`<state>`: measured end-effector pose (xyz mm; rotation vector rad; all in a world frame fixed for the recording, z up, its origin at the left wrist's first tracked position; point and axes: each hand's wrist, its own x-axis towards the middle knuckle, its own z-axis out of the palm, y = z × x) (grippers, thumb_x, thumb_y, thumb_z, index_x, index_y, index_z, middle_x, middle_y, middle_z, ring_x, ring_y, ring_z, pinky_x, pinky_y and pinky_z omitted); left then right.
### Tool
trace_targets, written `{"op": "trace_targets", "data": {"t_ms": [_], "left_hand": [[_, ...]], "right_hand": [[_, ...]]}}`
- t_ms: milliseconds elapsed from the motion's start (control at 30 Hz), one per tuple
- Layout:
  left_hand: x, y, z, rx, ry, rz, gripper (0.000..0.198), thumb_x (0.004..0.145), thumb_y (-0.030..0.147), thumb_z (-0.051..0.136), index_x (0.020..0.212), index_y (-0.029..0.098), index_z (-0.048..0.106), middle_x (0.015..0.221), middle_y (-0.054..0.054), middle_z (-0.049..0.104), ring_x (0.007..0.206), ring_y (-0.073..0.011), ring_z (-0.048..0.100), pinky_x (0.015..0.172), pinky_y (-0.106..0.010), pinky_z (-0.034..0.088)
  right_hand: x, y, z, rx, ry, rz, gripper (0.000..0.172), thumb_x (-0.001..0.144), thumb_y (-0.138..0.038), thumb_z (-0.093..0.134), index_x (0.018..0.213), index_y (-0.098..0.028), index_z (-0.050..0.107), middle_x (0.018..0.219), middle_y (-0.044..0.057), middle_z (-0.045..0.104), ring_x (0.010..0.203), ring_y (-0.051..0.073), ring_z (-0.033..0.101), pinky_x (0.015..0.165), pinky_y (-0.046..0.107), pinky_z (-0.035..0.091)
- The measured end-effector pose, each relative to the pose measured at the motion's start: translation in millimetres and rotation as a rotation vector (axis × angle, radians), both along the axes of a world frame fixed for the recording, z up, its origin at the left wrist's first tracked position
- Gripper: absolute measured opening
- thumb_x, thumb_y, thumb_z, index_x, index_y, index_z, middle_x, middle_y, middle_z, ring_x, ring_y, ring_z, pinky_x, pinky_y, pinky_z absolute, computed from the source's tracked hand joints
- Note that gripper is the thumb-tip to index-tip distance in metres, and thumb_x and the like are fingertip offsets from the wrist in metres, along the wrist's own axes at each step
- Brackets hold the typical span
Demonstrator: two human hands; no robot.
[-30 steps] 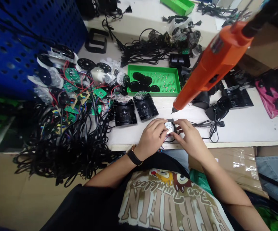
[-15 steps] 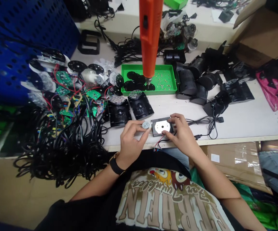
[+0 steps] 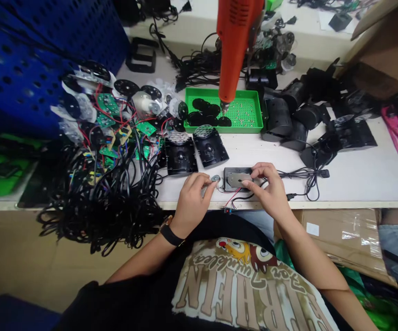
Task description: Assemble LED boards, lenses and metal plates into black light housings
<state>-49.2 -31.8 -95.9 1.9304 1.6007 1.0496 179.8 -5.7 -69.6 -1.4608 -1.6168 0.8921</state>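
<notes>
Left of the small black box, the left hand pinches a small round metal disc in its fingertips, though the grip is hard to make out from here. The disc sits just beside the box, whose long axis runs left to right. The right hand, the nearer one, clasps the box's right end with bent fingers.

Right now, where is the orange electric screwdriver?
In the head view, the orange electric screwdriver hangs tip-down above the green tray, its tip just over the black discs lying in the tray.
</notes>
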Motion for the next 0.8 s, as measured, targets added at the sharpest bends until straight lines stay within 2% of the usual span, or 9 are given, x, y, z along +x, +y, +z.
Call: {"op": "trace_targets", "data": {"t_ms": [133,200,267,333,400,500,600,700,800], "left_hand": [[-10,-5,11.0,-0.016,0.137,-0.03,0.013,0.101,0.027,0.059,0.096,0.017,0.065,0.101,-0.009,0.068,0.1,-0.025,0.062,0.092,-0.043,0.052],[-11,-10,22.3,-0.026,0.089,-0.009,0.017,0.102,0.027,0.055,0.106,0.016,0.068,0.109,-0.011,0.068,0.108,-0.0265,0.062,0.099,-0.045,0.051],[-9,-14,34.5,-0.095,-0.115,-0.026,0.023,0.104,0.03,0.053,0.116,0.018,0.067,0.118,-0.011,0.069,0.111,-0.0247,0.064,0.1,-0.043,0.052],[-5,-15,43.1,-0.268,-0.435,-0.165,0.031,0.103,0.036,0.056,0.129,0.02,0.063,0.123,-0.01,0.07,0.104,-0.0208,0.069,0.093,-0.038,0.057],[0,-13,45.7,-0.438,-0.724,-0.312,0.042,0.098,0.04,0.065,0.135,0.022,0.059,0.125,-0.01,0.071,0.1,-0.0189,0.071,0.087,-0.033,0.06],[3,-8,41.4,-0.497,-0.938,-0.33,0.043,0.087,0.032,0.08,0.125,0.021,0.063,0.124,-0.009,0.073,0.108,-0.0202,0.072,0.091,-0.032,0.06],[3,-7,35.0,-0.464,-1.025,-0.278,0.045,0.078,0.021,0.088,0.116,0.02,0.064,0.125,-0.008,0.073,0.109,-0.0186,0.072,0.094,-0.03,0.06],[3,-9,29.3,-0.422,-1.08,-0.25,0.047,0.074,0.014,0.089,0.112,0.021,0.063,0.125,-0.006,0.073,0.108,-0.0153,0.072,0.093,-0.027,0.06],[6,-12,24.5,-0.359,-1.079,-0.232,0.049,0.073,0.011,0.089,0.112,0.021,0.061,0.123,-0.005,0.072,0.111,-0.015,0.071,0.095,-0.028,0.059]], "right_hand": [[-8,-13,6.8,0.1,0.049,0.079,0.015,0.09,-0.026,0.073,0.088,-0.022,0.059,0.103,0.004,0.073,0.096,0.018,0.07,0.087,0.035,0.055],[-14,-20,9.8,0.258,0.033,0.137,0.013,0.091,-0.017,0.07,0.093,-0.023,0.058,0.105,0.005,0.076,0.096,0.016,0.073,0.082,0.031,0.059],[-21,-25,10.9,0.468,-0.006,0.207,0.02,0.089,-0.007,0.068,0.098,-0.023,0.059,0.107,0.006,0.077,0.1,0.017,0.075,0.081,0.031,0.063],[-26,-28,9.5,0.643,-0.01,0.26,0.028,0.086,0.0,0.066,0.103,-0.022,0.061,0.11,0.009,0.078,0.106,0.019,0.076,0.086,0.034,0.066],[-30,-28,6.4,0.725,0.027,0.281,0.034,0.084,0.004,0.065,0.107,-0.021,0.062,0.113,0.011,0.077,0.109,0.021,0.076,0.09,0.037,0.067],[-33,-28,1.3,0.679,0.068,0.257,0.033,0.084,0.004,0.065,0.104,-0.022,0.065,0.114,0.01,0.077,0.11,0.022,0.076,0.092,0.041,0.067],[-35,-31,-2.8,0.454,0.178,0.182,0.026,0.085,-0.003,0.069,0.101,-0.023,0.067,0.118,0.01,0.074,0.112,0.023,0.074,0.092,0.042,0.067],[-39,-35,-4.4,0.207,0.331,0.113,0.024,0.087,-0.012,0.072,0.107,-0.023,0.066,0.12,0.009,0.07,0.114,0.021,0.071,0.091,0.039,0.066],[-41,-36,-0.4,0.11,0.391,0.101,0.025,0.091,-0.016,0.067,0.115,-0.024,0.064,0.121,0.009,0.068,0.109,0.018,0.071,0.091,0.036,0.065]]}}
